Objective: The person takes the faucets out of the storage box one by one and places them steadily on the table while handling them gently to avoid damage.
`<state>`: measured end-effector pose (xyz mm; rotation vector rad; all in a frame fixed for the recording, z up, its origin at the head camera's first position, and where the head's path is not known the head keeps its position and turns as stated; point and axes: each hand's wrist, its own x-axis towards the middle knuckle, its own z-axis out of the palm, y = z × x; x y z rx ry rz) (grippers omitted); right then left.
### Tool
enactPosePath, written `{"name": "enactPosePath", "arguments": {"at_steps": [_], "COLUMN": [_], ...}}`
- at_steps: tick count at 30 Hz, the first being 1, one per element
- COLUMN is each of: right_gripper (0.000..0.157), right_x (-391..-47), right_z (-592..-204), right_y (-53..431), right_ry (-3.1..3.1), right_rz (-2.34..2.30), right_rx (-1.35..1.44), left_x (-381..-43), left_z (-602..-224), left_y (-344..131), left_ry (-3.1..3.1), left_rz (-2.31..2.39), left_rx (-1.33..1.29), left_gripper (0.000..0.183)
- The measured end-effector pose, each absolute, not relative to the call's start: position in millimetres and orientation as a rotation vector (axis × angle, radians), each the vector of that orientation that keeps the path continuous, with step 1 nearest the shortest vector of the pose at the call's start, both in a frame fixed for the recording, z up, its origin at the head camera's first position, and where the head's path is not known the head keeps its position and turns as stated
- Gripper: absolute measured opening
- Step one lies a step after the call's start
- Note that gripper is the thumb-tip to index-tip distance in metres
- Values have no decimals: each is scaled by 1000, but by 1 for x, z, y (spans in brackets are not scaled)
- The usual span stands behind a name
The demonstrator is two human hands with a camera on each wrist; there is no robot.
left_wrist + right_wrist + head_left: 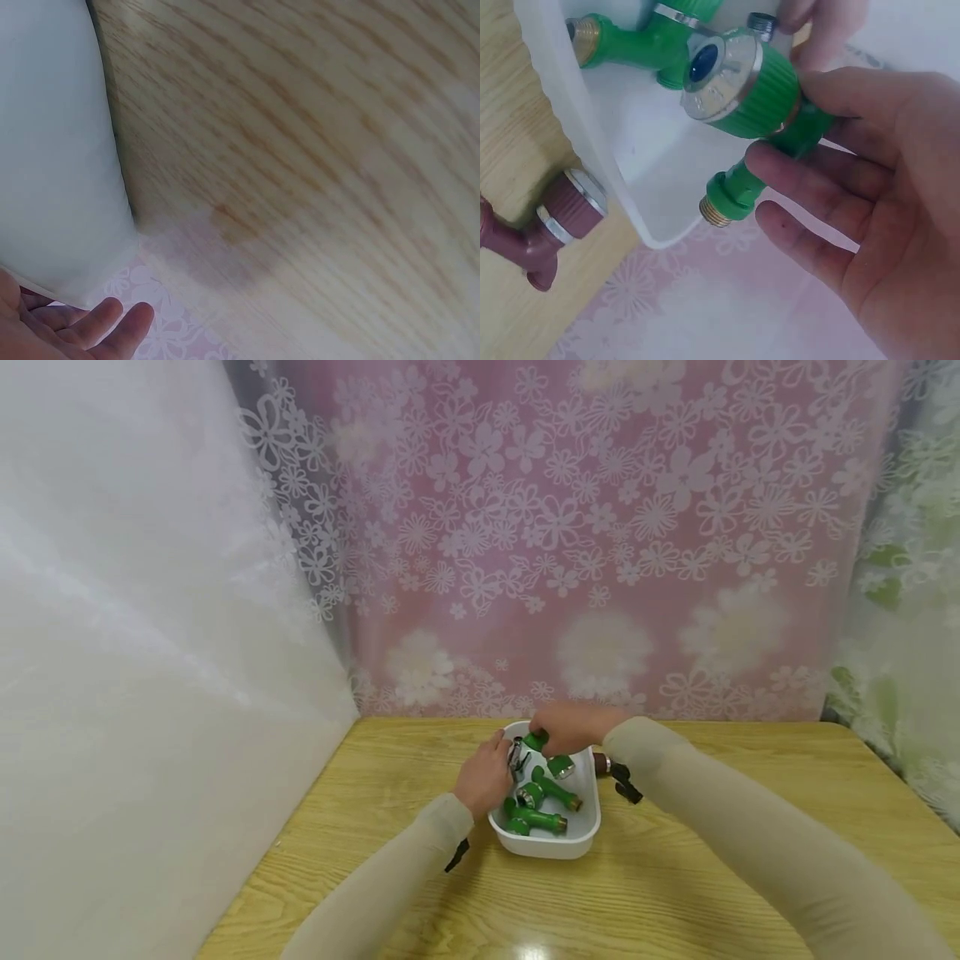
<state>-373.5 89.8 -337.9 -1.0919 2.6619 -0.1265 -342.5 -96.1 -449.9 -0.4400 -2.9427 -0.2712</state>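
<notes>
On the left side hangs a whitish sheet [150, 635], and next comes the left hand [483, 777], at the left rim of the white basin [543, 850]. In its own wrist view two fingertips stand out loosely past the rim; a silvery piece [516, 755] is near the other fingers, but whether they pinch it I cannot tell.

Inside the basin, which stands on the wooden table [375, 827], several green fittings [553, 789] lie on their sides, with brass-coloured threaded ends.

Farther right, the right hand [573, 727] holds one green valve [739, 187] over the far end of the basin, thumb and fingers narrowly closed around its body. This valve has a ribbed green knob with a silvery ring, a pale cap with a dark blue centre, and a brass-coloured thread. Just outside the basin's right wall, a brown valve [574, 206] lies on the table.
</notes>
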Motion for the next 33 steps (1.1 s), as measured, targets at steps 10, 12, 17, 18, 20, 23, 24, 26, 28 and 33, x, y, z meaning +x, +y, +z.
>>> {"name": "enactPosePath", "arguments": {"at_steps": [10,12,17,18,20,23,24,26,28,33], "right_gripper": [4,7,5,3,3,6,7,6,5,5], "right_x": [-363,-362,-364,-365,-367,-370,-370,-372,-373,-376], "right_z": [-323,-321,-324,-325,-328,-333,-335,-339,-343,-351], "right_y": [111,117,136,140,147,158,161,169,176,194], "right_ry": [2658,2658,2669,2676,2687,2693,2688,2681,2685,2698], "right_rz": [-223,-239,-270,-267,-265,-284,-303,-343,-362,-364], "right_rx": [-1071,-1071,-1049,-1036,-1012,-964,-948,-922,-899,-844], "left_x": [-342,-342,-345,-346,-346,-346,-346,-345,-345,-345], "left_z": [-452,-452,-451,-451,-452,-452,-453,-453,-453,-454], "left_y": [-97,-97,-96,-96,-96,-97,-97,-97,-97,-95], "left_ry": [-2945,-2952,-2963,-2959,-2953,-2950,-2950,-2950,-2946,-2944], "left_rz": [-257,-262,-287,-282,-271,-265,-267,-280,-285,-278], "left_rx": [-412,-404,-399,-400,-402,-403,-404,-408,-411,-410], "left_gripper": [47,47,47,47,47,46,47,47,48,49]}}
